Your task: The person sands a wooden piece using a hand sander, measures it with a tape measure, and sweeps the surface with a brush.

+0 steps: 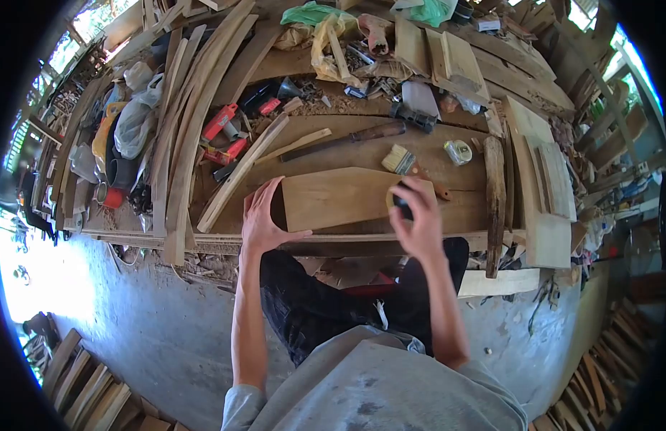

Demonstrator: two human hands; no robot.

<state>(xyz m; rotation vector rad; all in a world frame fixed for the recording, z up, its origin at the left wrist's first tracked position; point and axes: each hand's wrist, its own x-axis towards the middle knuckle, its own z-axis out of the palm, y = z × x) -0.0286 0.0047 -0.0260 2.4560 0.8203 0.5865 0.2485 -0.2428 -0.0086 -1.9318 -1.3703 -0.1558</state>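
The flat, pale brown wooden board (336,200) lies left to right between the 2 hands. The left hand (260,221) is spread wide at its left end. The right hand (421,228) curves by its right end; I can't tell if it pinches anything.

Daylight: strong and bluish-white, entering at the far left and the upper corners.
Glare: burnt out to white on the floor (153,323) left of the hands; paler sheen to their right.
Table (333,136): evenly, moderately lit around the hands, shadow darker beneath its near edge.
Blur: slight on the right hand (418,219); left hand (261,221) crisper.
Lens: fisheye, curving boards at the sides, black rim at the corners.
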